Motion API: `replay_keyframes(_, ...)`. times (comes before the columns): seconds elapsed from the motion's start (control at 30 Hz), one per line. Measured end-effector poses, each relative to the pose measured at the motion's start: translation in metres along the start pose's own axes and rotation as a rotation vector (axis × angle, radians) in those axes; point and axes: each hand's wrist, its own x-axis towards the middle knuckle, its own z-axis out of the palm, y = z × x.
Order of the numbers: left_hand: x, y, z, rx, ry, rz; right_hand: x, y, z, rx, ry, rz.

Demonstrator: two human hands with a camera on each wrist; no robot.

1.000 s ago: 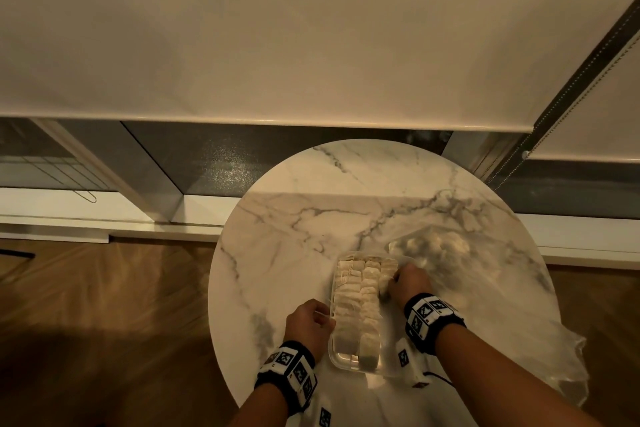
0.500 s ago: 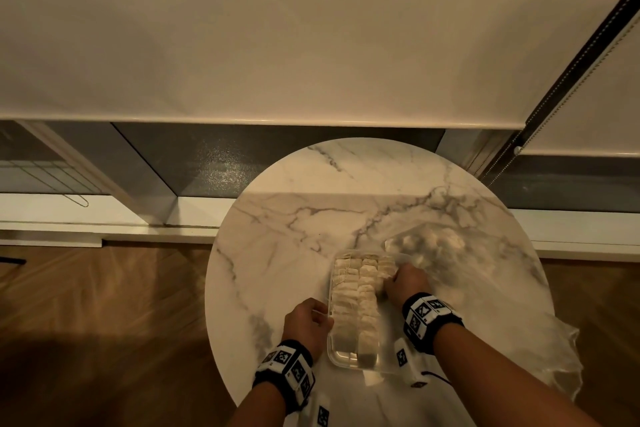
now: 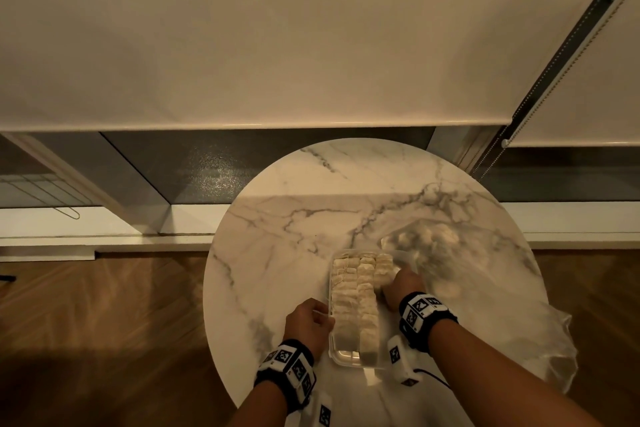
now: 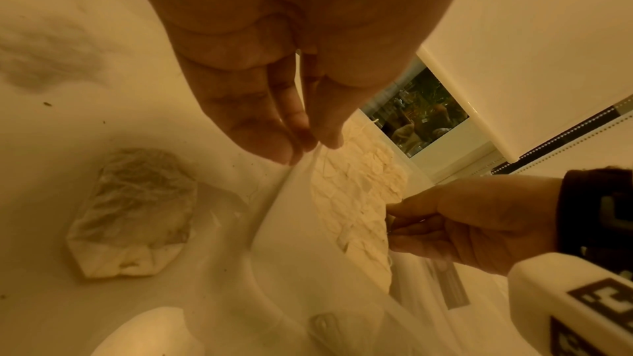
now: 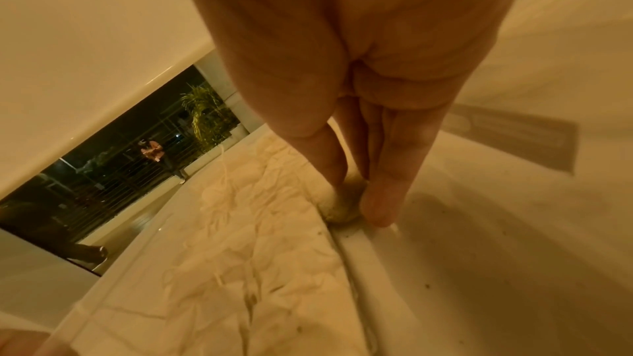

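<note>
A clear plastic container (image 3: 333, 352) on the round marble table (image 3: 294, 218) holds rows of pale tea bags (image 3: 356, 291). My left hand (image 3: 308, 319) is at its left side, and the left wrist view shows the fingertips (image 4: 301, 142) pinching the container's thin rim (image 4: 274, 199). My right hand (image 3: 403, 286) reaches into the right-hand row. In the right wrist view the thumb and fingers (image 5: 377, 207) pinch one tea bag (image 5: 342, 207) just inside the container's right rim (image 5: 352, 253).
A crumpled clear plastic bag (image 3: 485, 305) with several more tea bags lies right of the container and hangs over the table's right edge. One loose tea bag (image 4: 137, 207) lies on the marble by my left hand. Window blinds and a wood floor lie beyond.
Both hands stay almost where they were, the left on the container's rim and the right in the right-hand row. Only the head view has shifted slightly.
</note>
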Motion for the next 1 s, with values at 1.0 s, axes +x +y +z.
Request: replay_keyframes(1.0,-0.013,-0.079,-0.014,0.667,-0.100,0.373,-0.090,0.039,0.045,0.157,0.030,-0.255)
